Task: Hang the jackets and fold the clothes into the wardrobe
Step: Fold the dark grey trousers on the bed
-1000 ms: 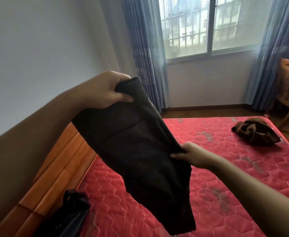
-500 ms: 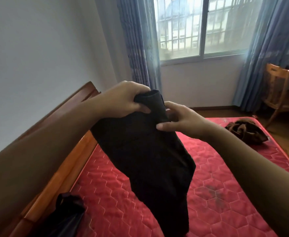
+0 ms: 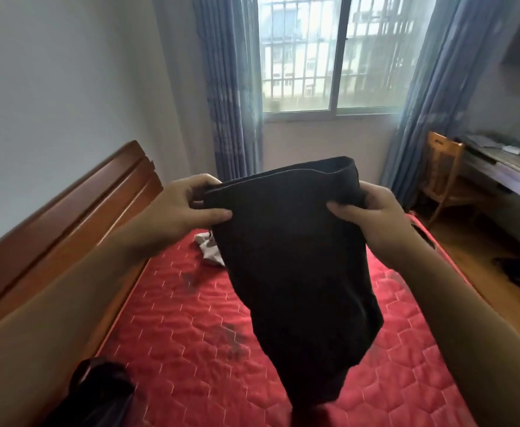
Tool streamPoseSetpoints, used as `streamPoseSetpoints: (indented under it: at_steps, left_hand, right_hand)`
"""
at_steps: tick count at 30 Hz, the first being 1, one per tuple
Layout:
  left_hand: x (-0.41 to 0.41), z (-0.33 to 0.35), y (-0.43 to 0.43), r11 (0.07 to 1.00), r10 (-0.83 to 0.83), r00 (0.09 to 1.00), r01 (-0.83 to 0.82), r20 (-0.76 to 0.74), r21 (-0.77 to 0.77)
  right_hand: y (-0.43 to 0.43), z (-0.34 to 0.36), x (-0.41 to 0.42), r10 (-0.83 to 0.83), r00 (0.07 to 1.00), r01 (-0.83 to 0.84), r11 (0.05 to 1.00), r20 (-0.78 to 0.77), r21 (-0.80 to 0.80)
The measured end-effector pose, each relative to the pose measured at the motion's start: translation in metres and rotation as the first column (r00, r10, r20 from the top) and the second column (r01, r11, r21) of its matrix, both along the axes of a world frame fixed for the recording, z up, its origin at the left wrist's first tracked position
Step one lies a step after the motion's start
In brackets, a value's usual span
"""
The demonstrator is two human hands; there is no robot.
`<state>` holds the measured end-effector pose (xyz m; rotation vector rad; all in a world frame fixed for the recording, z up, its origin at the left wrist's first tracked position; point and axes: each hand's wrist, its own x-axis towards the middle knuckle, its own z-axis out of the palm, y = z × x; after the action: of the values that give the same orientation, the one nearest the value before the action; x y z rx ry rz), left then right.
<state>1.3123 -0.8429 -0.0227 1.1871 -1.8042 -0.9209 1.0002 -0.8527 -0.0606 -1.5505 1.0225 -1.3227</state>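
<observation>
Garment (image 3: 295, 266), dark: held up over the bed (image 3: 190, 349), top hem pinched by left grip (image 3: 178, 211) at 9 o'clock, right grip (image 3: 372, 217) at 3. Judged soft, light, limp; best taken at hem corners.

The dark garment (image 3: 295, 272) is matt, soft cloth. The mattress (image 3: 190, 349) is red quilted fabric, hexagon-stitched, faintly shiny, with dark smudges. The headboard (image 3: 67, 211), nine o'clock: varnished wood, glossy. The curtains (image 3: 227, 103), twelve o'clock: blue matt cloth. The chair (image 3: 443, 171), three o'clock: smooth wood.
</observation>
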Motion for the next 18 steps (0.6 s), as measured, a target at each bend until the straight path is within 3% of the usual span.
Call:
streamPoseSetpoints:
  at_steps: [4, 7, 13, 18]
  left_hand:
    - [-0.016, 0.0, 0.023, 0.999, 0.0, 0.958, -0.014, -0.286, -0.047]
    - [-0.03, 0.019, 0.038, 0.982, -0.075, 0.899, -0.007, -0.431, -0.187]
    - [-0.055, 0.067, 0.049, 0.904, -0.268, 0.831, 0.041, -0.487, -0.426]
    - [-0.092, 0.051, 0.006, 0.939, -0.189, 0.818, -0.012, -0.544, -0.344]
  right_hand:
    - [0.036, 0.016, -0.006, -0.04, 0.992, 0.045, 0.998, 0.122, -0.037]
    - [0.062, 0.038, -0.015, -0.04, 0.989, 0.062, 0.986, 0.144, -0.152]
    - [0.097, 0.085, -0.035, -0.075, 0.993, 0.108, 0.903, 0.096, -0.417]
    - [0.064, 0.079, -0.064, -0.144, 0.989, 0.149, 0.924, 0.041, -0.352]
